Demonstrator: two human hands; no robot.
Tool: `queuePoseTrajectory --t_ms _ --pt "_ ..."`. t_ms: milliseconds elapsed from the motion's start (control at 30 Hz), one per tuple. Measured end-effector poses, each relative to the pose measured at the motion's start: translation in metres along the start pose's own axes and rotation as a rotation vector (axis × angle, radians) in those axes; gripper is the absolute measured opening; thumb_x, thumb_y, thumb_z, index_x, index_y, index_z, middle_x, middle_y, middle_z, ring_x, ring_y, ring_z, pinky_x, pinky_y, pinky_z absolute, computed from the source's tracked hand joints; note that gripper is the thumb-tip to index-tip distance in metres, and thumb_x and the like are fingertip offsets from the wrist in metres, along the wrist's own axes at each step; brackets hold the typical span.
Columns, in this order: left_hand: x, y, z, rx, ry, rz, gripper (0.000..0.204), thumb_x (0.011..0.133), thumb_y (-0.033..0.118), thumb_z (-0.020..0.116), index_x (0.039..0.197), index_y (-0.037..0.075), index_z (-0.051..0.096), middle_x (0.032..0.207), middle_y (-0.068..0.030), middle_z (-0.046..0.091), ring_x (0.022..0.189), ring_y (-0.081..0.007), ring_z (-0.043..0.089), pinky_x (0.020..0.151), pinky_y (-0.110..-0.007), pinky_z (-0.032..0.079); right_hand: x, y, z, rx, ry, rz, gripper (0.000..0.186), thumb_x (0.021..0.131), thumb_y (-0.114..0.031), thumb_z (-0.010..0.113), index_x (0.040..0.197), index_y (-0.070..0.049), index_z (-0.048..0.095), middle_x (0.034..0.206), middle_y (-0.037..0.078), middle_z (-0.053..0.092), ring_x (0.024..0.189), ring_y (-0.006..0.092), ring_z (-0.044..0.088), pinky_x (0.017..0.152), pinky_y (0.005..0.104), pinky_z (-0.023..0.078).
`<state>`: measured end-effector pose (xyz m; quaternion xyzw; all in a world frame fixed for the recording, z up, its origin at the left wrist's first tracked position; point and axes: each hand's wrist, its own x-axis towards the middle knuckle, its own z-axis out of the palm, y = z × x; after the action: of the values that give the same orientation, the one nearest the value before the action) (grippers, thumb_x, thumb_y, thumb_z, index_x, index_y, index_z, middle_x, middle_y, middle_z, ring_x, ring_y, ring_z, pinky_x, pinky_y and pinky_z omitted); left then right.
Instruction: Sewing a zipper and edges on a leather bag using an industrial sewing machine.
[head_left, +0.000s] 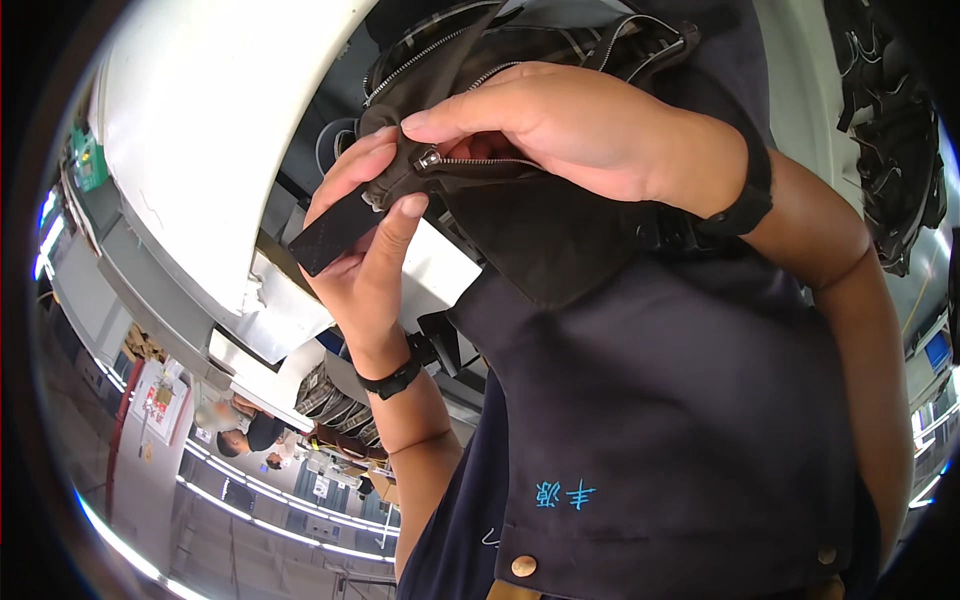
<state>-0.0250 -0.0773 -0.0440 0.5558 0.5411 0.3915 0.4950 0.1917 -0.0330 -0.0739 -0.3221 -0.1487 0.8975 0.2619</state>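
- Our left hand (372,277) pinches the bag (550,240) beside its zip (430,160).
- Our right hand (600,130) grips the bag's opening.
- The surface (220,120) edge lies near.

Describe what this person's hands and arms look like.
The left hand and right hand are bare, without gloves. A black wristband circles the left wrist and a black strap the right. No sleeve covers the left forearm or right forearm.

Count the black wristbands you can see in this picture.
2. One wristband circles the wrist of the left hand; the other wristband circles the wrist of the right hand. The background people are too small to check, so more may be hidden there.
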Motion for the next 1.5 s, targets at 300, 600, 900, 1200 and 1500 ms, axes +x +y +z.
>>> queuePoseTrajectory --t_ms 300,600,900,1200,1500 --pt "0.004 0.011 0.001 0.039 -0.046 -0.138 0.038 0.081 -0.006 0.08 0.117 -0.005 0.071 0.125 -0.0185 0.07 0.121 -0.0278 0.064 0.107 -0.04 0.048 -0.001 0.008 -0.002 -0.186 -0.009 -0.113 0.028 0.089 -0.027 0.08 0.091 0.0 0.078 0.087 0.003 0.073 0.086 0.0087 0.064 0.078 0.0245 0.048" --pt "0.009 0.011 0.001 0.017 -0.251 0.05 0.04 0.076 -0.007 0.083 0.115 -0.004 0.072 0.121 -0.019 0.072 0.118 -0.0324 0.066 0.104 -0.042 0.05 -0.013 -0.001 0.008 -0.116 -0.061 -0.079 0.018 0.09 -0.006 0.074 0.106 0.003 0.076 0.097 0.008 0.076 0.092 0.012 0.069 0.085 0.026 0.054" --pt "-0.005 -0.005 0.017 0.092 -0.006 0.138 0.037 0.083 0.005 0.082 0.118 -0.003 0.071 0.126 -0.0184 0.065 0.119 -0.0287 0.062 0.104 -0.039 0.047 0.001 0.013 -0.005 -0.107 0.003 -0.133 0.022 0.082 -0.018 0.083 0.088 0.002 0.076 0.079 0.003 0.07 0.072 0.0091 0.061 0.066 0.0233 0.046" --pt "-0.008 0.0 0.01 -0.06 0.034 -0.036 0.029 0.092 -0.001 0.074 0.12 -0.009 0.067 0.129 -0.0208 0.063 0.085 -0.0196 0.071 0.066 -0.024 0.057 -0.021 -0.004 -0.017 -0.445 -0.113 -0.198 0.036 0.092 -0.012 0.077 0.121 0.007 0.068 0.112 0.008 0.072 0.105 0.014 0.067 0.095 0.0281 0.053" --pt "-0.01 0.008 0.016 -0.101 0.057 -0.154 0.027 0.097 0.0 0.067 0.121 -0.011 0.064 0.134 -0.0234 0.059 0.078 -0.0236 0.074 0.058 -0.028 0.063 -0.025 0.013 -0.011 -0.48 -0.003 -0.341 0.027 0.093 -0.01 0.076 0.115 0.004 0.072 0.104 0.006 0.073 0.098 0.0105 0.068 0.092 0.0263 0.053"
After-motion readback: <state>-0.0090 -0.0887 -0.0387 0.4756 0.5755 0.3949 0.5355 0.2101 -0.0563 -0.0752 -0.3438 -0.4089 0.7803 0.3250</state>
